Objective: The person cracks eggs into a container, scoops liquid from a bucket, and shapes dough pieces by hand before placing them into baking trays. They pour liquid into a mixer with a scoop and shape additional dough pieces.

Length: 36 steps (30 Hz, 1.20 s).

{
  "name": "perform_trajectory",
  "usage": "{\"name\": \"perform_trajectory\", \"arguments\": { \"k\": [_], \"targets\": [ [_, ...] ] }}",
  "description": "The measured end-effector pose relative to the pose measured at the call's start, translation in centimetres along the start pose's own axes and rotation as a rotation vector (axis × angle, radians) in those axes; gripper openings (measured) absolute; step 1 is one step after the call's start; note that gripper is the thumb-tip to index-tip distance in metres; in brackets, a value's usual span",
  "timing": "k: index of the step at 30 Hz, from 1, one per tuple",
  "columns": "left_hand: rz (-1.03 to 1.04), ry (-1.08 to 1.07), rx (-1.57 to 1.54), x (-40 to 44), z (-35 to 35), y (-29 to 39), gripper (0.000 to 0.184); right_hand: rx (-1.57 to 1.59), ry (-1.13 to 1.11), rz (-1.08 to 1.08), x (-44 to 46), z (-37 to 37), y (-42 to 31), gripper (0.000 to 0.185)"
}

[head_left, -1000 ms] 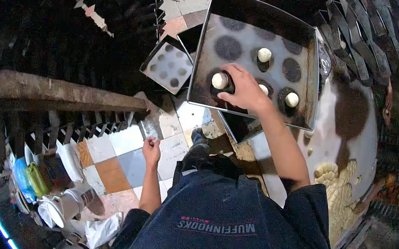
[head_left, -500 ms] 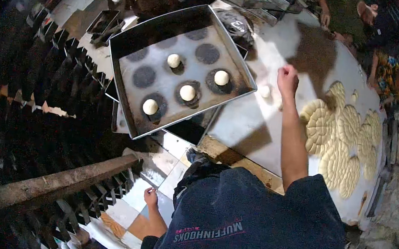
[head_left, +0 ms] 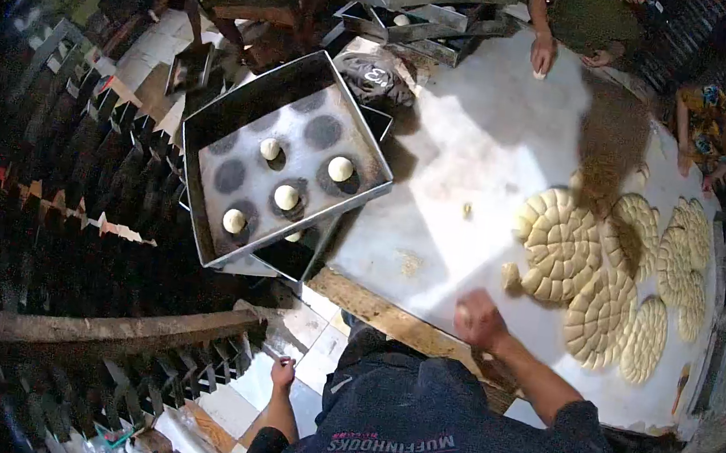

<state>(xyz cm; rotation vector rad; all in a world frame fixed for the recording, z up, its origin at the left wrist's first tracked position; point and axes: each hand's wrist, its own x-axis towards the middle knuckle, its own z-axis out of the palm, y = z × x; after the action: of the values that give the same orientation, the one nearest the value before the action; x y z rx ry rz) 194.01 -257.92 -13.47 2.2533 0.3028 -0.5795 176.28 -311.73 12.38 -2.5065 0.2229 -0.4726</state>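
Note:
My right hand (head_left: 480, 319), slightly blurred, is closed with its fingers curled down at the near edge of the pale worktable (head_left: 484, 106); what lies under its palm is hidden. My left hand (head_left: 282, 373) hangs low over the tiled floor, fingers curled in, and I cannot make out anything in them. To the left stands a deep metal baking tray (head_left: 200, 239) with round dark marks and several dough balls (head_left: 287, 197) on its bottom. Right of my right hand lie flat rounds of dough (head_left: 562, 245) scored into many pieces, with one small dough piece (head_left: 510, 277) beside them.
More metal trays (head_left: 404, 21) are stacked at the back. A dark cloth bundle (head_left: 371, 77) sits behind the baking tray. Co-workers stand across the table, one hand (head_left: 541, 54) on its top. A wooden beam (head_left: 119, 327) and dark racks run along the left.
My right hand has come from beside the tray back to the table's near edge. The white ball that lay near it no longer shows. The view has shifted.

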Motion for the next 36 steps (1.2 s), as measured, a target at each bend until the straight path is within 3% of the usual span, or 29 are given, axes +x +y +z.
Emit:
{"name": "perform_trajectory", "arguments": {
  "k": [1, 3, 5, 7, 9, 11, 12, 13, 15, 16, 19, 21, 23, 25, 26, 29, 30, 32, 35, 36],
  "targets": [
    [-0.054, -0.074, -0.05, -2.8, 0.4, 1.4, 0.033, -0.035, -0.138, -0.049, -2.1, -1.0, -0.2, 0.022],
    [-0.369, -0.464, -0.931, -5.2, 1.3, -0.5, 0.025, -0.126, -0.124, -0.061, -1.8, -3.1, -1.0, 0.022],
    [-0.014, -0.295, -0.186, -8.1, 4.8, -1.2, 0.018, -0.234, -0.092, -0.096, 0.4, -2.5, 0.1, 0.022],
    [-0.03, -0.221, -0.183, -10.8, 7.0, -0.6, 0.019, -0.173, 0.157, -0.06, 2.7, 0.7, 0.9, 0.019],
    [-0.154, -0.235, 0.141, -12.5, 8.1, -0.2, 0.03, -0.1, 0.193, -0.029, 3.4, 1.3, -2.2, 0.014],
    [-0.078, -0.28, 0.305, -12.6, 8.7, -0.7, 0.036, -0.085, 0.091, -0.344, -0.1, 2.8, -0.3, 0.009],
    [0.115, -0.336, 0.472, -12.0, 8.7, -1.7, 0.034, -0.137, 0.024, -0.438, -0.7, 1.6, 1.0, 0.007],
    [0.115, -0.325, 0.467, -12.1, 8.7, -0.7, 0.034, -0.19, -0.05, -0.531, -1.4, 0.3, 2.0, 0.007],
    [0.139, 0.003, 0.303, -13.6, 8.9, 2.5, 0.033, -0.146, -0.005, -0.387, 0.4, -2.0, 3.1, 0.006],
    [0.155, 0.019, 0.254, -14.6, 8.1, 5.3, 0.031, -0.074, 0.125, -0.2, 1.3, 0.5, 4.7, 0.01],
    [0.241, 0.108, 0.118, -15.1, 8.4, 11.1, 0.025, -0.116, 0.121, -0.015, 4.2, 1.2, 1.0, 0.011],
    [0.489, 0.152, 0.2, -14.9, 8.4, 14.2, 0.024, -0.013, 0.145, 0.054, 3.2, 1.4, -1.3, 0.011],
    [0.517, 0.241, 0.126, -15.7, 8.3, 18.7, 0.02, 0.015, 0.126, 0.013, -0.1, 2.8, 0.2, 0.009],
    [0.652, 0.266, 0.016, -16.1, 7.7, 22.1, 0.013, 0.057, 0.054, -0.2, -3.0, 2.3, 1.9, 0.006],
    [0.725, 0.281, 0.012, -16.4, 7.3, 23.9, 0.011, 0.084, 0.019, -0.147, -2.9, 0.3, 1.7, 0.005],
    [0.856, 0.292, -0.02, -17.4, 6.6, 29.0, 0.012, 0.38, -0.234, 0.488, -1.1, -4.5, 0.4, 0.013],
    [0.88, 0.297, -0.053, -17.6, 6.7, 30.3, 0.013, 0.38, -0.242, 0.503, -0.7, -5.4, -0.7, 0.013],
    [0.93, 0.275, -0.101, -17.8, 7.2, 32.4, 0.015, 0.52, -0.08, 0.223, 0.4, -6.3, -3.5, 0.015],
    [1.001, 0.178, -0.159, -18.8, 8.4, 35.2, 0.017, 0.224, 0.155, -0.074, 0.6, -3.7, -4.2, 0.018],
    [1.016, 0.14, -0.167, -19.2, 9.1, 36.0, 0.018, 0.182, 0.068, -0.068, -0.1, -1.9, -2.5, 0.032]
  ]
}}
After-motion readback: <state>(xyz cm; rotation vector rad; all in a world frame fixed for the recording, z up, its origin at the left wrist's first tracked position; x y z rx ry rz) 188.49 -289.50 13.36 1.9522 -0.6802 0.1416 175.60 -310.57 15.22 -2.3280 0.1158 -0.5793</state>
